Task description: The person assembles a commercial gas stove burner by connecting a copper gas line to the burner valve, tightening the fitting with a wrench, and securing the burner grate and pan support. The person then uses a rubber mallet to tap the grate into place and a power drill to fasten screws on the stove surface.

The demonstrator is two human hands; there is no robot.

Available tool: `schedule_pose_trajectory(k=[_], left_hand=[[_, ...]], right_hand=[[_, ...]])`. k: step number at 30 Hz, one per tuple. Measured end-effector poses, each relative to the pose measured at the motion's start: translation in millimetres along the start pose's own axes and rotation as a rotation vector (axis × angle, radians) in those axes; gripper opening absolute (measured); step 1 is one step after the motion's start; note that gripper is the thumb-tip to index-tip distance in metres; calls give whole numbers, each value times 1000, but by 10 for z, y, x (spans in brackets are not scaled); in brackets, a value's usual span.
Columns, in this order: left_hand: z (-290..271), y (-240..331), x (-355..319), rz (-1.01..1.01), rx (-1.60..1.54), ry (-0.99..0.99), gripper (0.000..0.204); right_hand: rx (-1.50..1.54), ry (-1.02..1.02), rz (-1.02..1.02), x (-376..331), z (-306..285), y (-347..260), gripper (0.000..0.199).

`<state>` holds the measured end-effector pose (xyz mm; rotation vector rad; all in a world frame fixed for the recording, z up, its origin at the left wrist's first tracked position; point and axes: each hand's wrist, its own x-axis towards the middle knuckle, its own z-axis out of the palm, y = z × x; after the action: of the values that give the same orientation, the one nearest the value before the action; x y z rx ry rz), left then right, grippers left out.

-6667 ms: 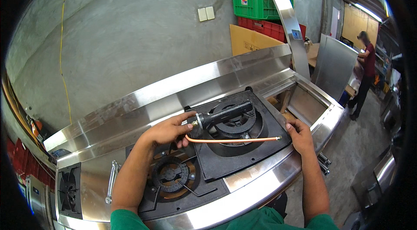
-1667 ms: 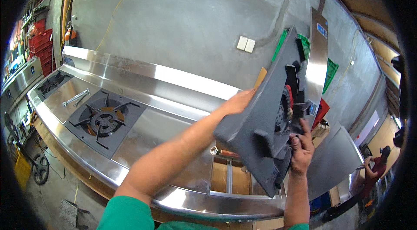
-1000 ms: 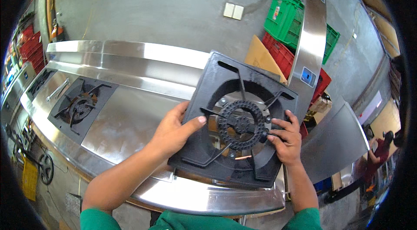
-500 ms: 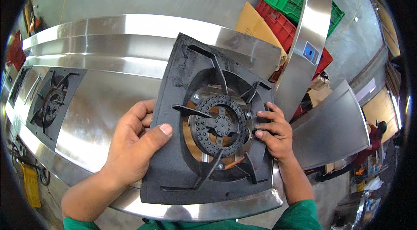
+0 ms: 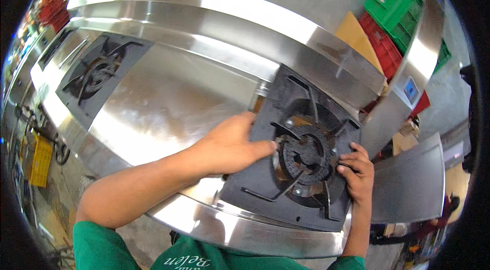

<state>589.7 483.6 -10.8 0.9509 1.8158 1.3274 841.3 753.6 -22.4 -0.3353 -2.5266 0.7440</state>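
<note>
A square black cast-iron stove grate (image 5: 250, 181) lies over the right end of the stainless steel stove top, with its pan-support prongs pointing inward. Through its round opening a ring burner (image 5: 304, 160) shows. My left hand (image 5: 236, 142) grips the grate's left edge, thumb on top and fingers hidden beneath. On the opposite edge, my right hand (image 5: 358, 170) holds the grate with curled fingers. A narrow gap shows beside the grate's upper left edge; whether the grate sits flat cannot be told.
Further left, a second black grate with its burner (image 5: 99, 73) is set in the steel stove top (image 5: 173, 96). Green crates (image 5: 393, 2), red crates (image 5: 380, 45) and cardboard stand behind an upright steel panel (image 5: 416, 61). A person's dark red sleeve (image 5: 444, 214) shows far right.
Both hands have carried the grate rightward and lowered it toward the stove's right end. The view has shifted too, and my left forearm now reaches further across.
</note>
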Motion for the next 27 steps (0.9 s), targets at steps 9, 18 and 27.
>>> schedule_pose_trajectory(k=[9, 18, 27], left_hand=[[-169, 226, -24, 46, 544, -79, 59], [-318, 211, -68, 32, 757, -182, 44], [-307, 423, -119, 431, 651, 151, 49]], right_hand=[[-29, -64, -13, 64, -57, 44, 21], [-60, -126, -69, 115, -47, -3, 20], [-7, -226, 40, 180, -75, -43, 23]])
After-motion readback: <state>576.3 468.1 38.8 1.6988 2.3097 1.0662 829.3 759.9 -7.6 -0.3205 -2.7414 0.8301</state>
